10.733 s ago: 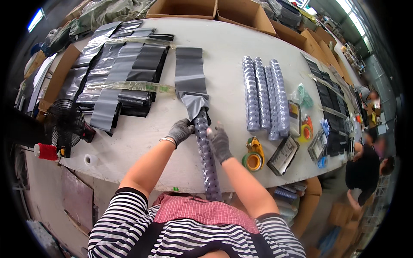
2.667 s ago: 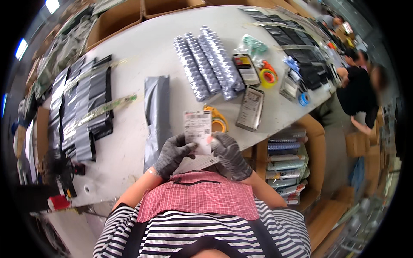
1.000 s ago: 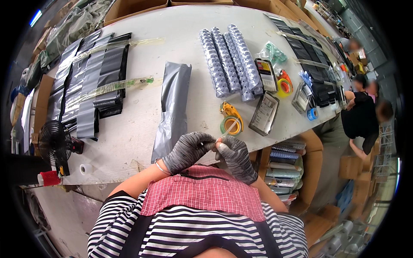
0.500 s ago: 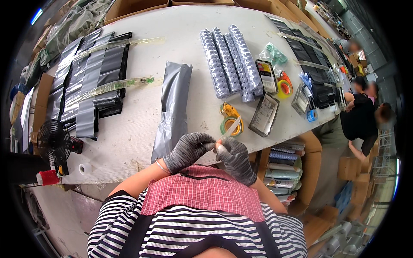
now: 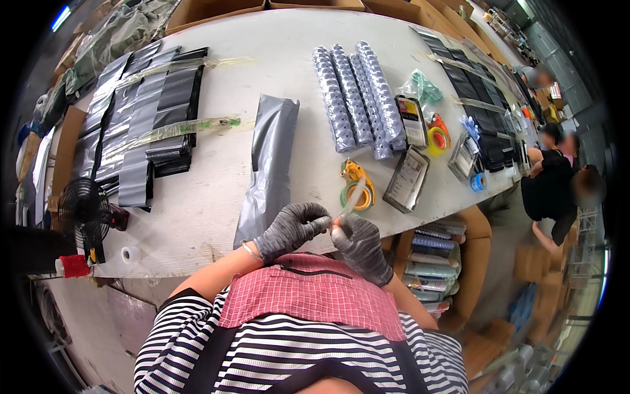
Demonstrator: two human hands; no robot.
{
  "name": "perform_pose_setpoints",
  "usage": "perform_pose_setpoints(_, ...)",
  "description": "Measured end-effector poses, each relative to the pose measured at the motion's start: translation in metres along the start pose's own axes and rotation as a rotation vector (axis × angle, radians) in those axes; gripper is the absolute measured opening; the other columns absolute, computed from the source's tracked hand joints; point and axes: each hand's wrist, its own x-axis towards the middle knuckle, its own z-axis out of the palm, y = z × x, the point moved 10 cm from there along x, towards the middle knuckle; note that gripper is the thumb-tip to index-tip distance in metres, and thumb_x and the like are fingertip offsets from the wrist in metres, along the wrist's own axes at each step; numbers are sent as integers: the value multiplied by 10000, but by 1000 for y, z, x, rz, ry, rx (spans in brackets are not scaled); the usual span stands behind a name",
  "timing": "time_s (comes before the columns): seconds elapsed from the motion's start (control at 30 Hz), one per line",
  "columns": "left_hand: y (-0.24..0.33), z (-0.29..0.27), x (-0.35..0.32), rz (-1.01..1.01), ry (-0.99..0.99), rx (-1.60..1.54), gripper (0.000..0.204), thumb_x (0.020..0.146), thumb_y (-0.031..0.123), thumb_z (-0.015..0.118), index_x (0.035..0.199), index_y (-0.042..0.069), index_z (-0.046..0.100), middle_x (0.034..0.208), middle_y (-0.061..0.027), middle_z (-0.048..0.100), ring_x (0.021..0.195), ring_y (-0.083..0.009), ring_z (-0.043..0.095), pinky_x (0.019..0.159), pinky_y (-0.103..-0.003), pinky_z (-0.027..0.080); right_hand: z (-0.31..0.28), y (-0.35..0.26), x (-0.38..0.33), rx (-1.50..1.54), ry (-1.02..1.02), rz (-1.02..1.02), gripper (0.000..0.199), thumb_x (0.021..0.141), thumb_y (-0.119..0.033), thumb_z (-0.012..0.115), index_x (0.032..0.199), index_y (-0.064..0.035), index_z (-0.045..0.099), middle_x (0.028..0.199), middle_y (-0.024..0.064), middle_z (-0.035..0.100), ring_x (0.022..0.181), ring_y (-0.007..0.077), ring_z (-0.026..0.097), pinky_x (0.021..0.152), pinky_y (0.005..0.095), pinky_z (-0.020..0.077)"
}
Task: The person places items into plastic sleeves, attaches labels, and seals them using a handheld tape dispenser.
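My left hand (image 5: 293, 228), in a grey glove, is closed in a pinch close to the table's front edge; what lies between its fingertips is too small to make out. My right hand (image 5: 362, 248), gloved alike with a bare fingertip showing, pinches a narrow whitish translucent strip (image 5: 354, 199) that stands up from the fingers. The fingertips of both hands almost meet. Just beyond them lies a yellow tape dispenser (image 5: 354, 177) with a roll in it. A long grey plastic mailing bag (image 5: 270, 161) rests on the table, its near end beside my left wrist.
Taped stacks of grey and black mailing bags (image 5: 141, 118) cover the table's left. Patterned rolls (image 5: 359, 98) lie at centre right, near an open box (image 5: 406, 179) and an orange dispenser (image 5: 438, 134). A fan (image 5: 83, 210) stands left; a carton of rolls (image 5: 476, 262) sits below right. Other people are at right.
The strip now stands a little steeper from my right fingers. Both hands keep their pinch close together. The whole view has shifted slightly.
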Motion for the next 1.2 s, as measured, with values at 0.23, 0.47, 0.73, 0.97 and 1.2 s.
perform_pose_setpoints(0.23, -22, -77, 20, -97, 122, -236, 188, 986, 163, 554, 1044, -10, 599, 823, -64, 638, 670, -134, 640, 611, -251, 522, -53, 86, -33, -499, 47, 80, 120, 801, -176, 658, 802, -58, 639, 691, 167, 614, 645, 345, 616, 605, 419, 486)
perform_pose_setpoints(0.47, 27, -158, 43, 689, 362, 628, 146, 901, -19, 598, 1045, 0, 615, 918, -109, 668, 818, -202, 632, 796, -327, 537, -125, 236, -150, -827, 17, 627, 199, 775, -234, 706, 712, -52, 660, 741, 179, 666, 665, 301, 655, 637, 395, 516)
perform_pose_setpoints(0.73, -70, -184, 84, 627, -38, 1153, 252, 808, 82, 620, 1057, 116, 633, 1109, -71, 648, 1001, -322, 624, 867, -416, 536, -63, 392, -263, -948, -393, 913, 424, 757, -451, 687, 875, -48, 743, 958, 218, 697, 940, 364, 677, 850, 437, 533)
perform_pose_setpoints(0.97, -41, -123, 122, 468, 50, 1270, 415, 844, 175, 579, 1256, 122, 586, 1419, -134, 477, 1358, -364, 384, 1083, -485, 384, -23, 478, -337, -870, -753, 967, 491, 851, -531, 597, 912, -68, 748, 1015, 154, 709, 1017, 337, 665, 882, 441, 520)
perform_pose_setpoints(1.2, -81, -161, 189, -334, 378, 1288, 473, 905, 249, 561, 1373, 311, 520, 1648, -16, 54, 1455, -485, 131, 1060, -710, 271, -47, 315, -119, -616, -272, 677, 265, 876, -295, 670, 872, -32, 695, 857, 190, 700, 796, 366, 678, 718, 424, 534)
